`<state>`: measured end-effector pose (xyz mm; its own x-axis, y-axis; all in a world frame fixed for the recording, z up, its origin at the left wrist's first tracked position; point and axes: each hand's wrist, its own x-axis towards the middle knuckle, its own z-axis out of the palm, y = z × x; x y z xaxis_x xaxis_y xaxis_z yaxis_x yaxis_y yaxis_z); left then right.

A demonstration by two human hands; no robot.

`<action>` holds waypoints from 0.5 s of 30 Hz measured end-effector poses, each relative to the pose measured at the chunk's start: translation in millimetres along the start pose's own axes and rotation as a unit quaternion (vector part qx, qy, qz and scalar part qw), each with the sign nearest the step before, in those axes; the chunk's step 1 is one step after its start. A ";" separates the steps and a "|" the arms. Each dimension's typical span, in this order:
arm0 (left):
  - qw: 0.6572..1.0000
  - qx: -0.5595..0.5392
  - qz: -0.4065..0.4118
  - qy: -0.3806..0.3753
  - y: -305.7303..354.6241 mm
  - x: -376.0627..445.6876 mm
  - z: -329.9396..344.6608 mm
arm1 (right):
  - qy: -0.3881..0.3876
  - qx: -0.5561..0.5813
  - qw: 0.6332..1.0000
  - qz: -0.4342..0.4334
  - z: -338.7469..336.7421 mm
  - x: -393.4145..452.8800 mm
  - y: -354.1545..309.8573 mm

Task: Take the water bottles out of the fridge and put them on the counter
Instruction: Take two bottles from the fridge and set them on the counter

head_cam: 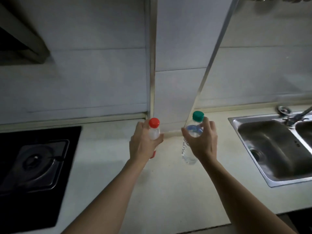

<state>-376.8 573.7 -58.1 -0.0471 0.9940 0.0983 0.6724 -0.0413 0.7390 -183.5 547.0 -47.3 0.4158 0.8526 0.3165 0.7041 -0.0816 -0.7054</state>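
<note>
Both hands grip upright bottles near the pale counter's [168,183] back edge: the left hand [143,146] wraps the red-capped white plastic bottle [154,130], the right hand [202,142] the green-capped clear plastic bottle [189,149]; whether their bases touch the surface is unclear.

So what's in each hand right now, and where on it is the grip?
The left hand grips the red-capped bottle around its upper body, below the cap. The right hand grips the green-capped bottle at its shoulder.
</note>
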 end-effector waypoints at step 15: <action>0.998 0.023 -0.031 0.044 -35.5 29.2 53.3 | -0.090 0.002 0.996 -0.009 79.0 29.6 36.0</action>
<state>-362.6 609.6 -116.9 -0.1531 0.9817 0.1132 0.6987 0.0265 0.7149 -191.4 610.1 -113.4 0.2925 0.9328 0.2104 0.7087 -0.0637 -0.7027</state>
